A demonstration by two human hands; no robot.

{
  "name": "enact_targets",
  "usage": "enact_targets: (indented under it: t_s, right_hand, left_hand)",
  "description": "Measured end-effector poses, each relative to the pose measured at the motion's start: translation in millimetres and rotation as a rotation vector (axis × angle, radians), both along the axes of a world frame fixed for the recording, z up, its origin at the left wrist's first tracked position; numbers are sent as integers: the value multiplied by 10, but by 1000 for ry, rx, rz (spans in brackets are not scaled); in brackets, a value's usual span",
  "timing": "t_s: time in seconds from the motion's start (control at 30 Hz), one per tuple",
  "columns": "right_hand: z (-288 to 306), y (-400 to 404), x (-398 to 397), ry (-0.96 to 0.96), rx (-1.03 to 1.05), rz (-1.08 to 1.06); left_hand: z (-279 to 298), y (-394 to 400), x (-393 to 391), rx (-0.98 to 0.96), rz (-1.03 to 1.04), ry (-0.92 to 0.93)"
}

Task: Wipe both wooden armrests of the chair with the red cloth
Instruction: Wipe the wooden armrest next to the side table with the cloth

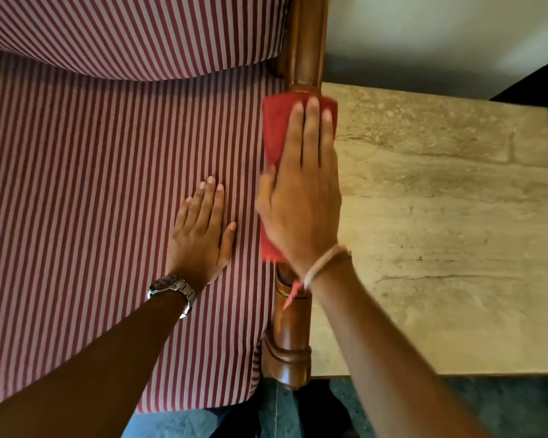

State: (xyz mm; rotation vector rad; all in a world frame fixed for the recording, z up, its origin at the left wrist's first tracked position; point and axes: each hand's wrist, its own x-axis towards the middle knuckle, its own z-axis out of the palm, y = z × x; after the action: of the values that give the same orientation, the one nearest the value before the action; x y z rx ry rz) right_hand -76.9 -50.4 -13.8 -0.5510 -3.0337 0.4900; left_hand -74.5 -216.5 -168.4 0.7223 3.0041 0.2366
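Observation:
The chair's right wooden armrest (290, 336) runs from the near corner up to the backrest post (306, 39). A red cloth (277, 128) is draped over its far half. My right hand (301, 197) lies flat on top of the cloth, fingers straight and pointing away, thumb curled over the cloth's inner edge, pressing it onto the wood. My left hand (201, 235), with a metal wristwatch, rests palm down on the striped seat cushion (92, 200) just left of the armrest, holding nothing. The other armrest is out of view.
A beige stone-topped side table (450, 232) stands directly right of the armrest, nearly touching it. The striped back cushion (124, 30) fills the top left. Dark floor (503, 406) shows below the table and chair.

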Motion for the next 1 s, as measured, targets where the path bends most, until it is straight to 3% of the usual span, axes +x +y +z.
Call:
enact_targets:
  t_s: [0.1,0.27,0.5,0.73,0.93,1.0]
  right_hand:
    - [-26,46,-55,31,-4,16]
    - [-61,-340,1130,-8,38,56]
    - [-19,116,-150,9,21,27]
    - [-38,-297,1146,-23,6,101]
    - [3,75,-70,0,13,58]
    - [-29,66,-69,44,-4,19]
  left_hand:
    - [22,1,-12,3,15,-7]
    - [-3,3,4,3,17,2]
    - [-9,12,-1,-9,20,0]
    - [11,26,9,17,19,2]
    - [-10,15,0,15,21,17]
    - [4,20,4,20,21,18]
